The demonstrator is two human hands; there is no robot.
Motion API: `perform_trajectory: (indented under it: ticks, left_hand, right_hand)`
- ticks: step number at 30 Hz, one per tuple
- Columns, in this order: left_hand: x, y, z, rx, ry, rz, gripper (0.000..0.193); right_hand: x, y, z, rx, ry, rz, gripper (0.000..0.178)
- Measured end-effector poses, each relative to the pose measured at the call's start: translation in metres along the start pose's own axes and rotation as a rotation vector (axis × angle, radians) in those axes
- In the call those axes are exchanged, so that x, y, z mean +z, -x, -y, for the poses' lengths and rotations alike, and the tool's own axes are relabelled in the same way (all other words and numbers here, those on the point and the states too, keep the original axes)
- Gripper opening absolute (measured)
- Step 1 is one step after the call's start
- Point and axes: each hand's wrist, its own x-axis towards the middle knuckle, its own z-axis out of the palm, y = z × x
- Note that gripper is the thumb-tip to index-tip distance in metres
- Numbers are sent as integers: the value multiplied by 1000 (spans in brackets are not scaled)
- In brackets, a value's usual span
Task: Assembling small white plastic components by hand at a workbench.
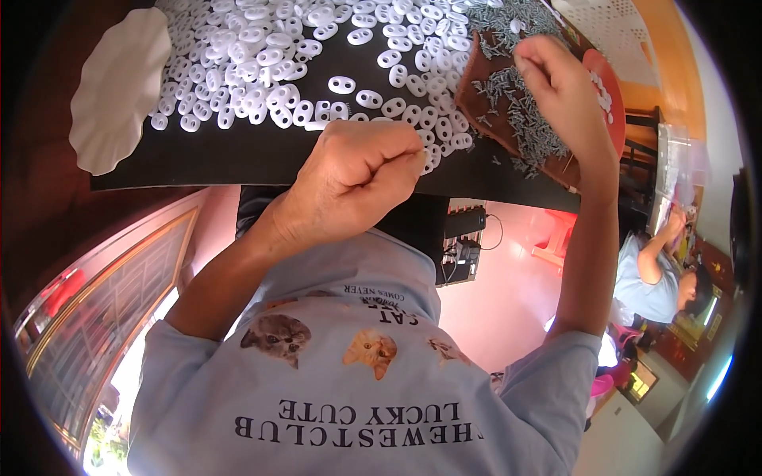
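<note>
The left hand is just above the near edge of the black table, in front of the white pieces. Its fingers are curled tightly into a fist, with the thumb against them; I cannot tell whether anything is inside. The right hand is above the brown cloth towards the table's right edge. Its fingers are bent and pressed together at the tips — whether they pinch one of the small grey pieces cannot be told.

The white pieces are small ovals with two holes each. They lie in a thick heap from the left part of the table across its middle, thinning out into single ones near the left hand, with a band running up to the cloth. The grey pieces are spread thickly on the cloth, and a few lie near its lower edge. One white piece rests among them just beyond the right hand.

A white dish with a wavy rim lies at the table's left edge. On the right side, partly behind the right wrist, is a red plate — more white pieces lie on it.
</note>
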Motion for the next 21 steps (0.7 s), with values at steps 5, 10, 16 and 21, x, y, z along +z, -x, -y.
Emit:
perform_trajectory:
  ticks: [5,10,16,21]
  left_hand:
    - [2,0,-1,-19,28,-2,6]
    - [0,1,-1,-11,30,-14,6]
    - [-1,2,3,20,32,-20,6]
    - [-4,5,5,-38,126,22,14]
  right_hand:
    - [2,-30,-23,-48,150,53,10]
    - [5,-47,-20,140,236,273,12]
    - [5,-45,-12,39,275,190,11]
    - [-16,-20,20,143,26,145,10]
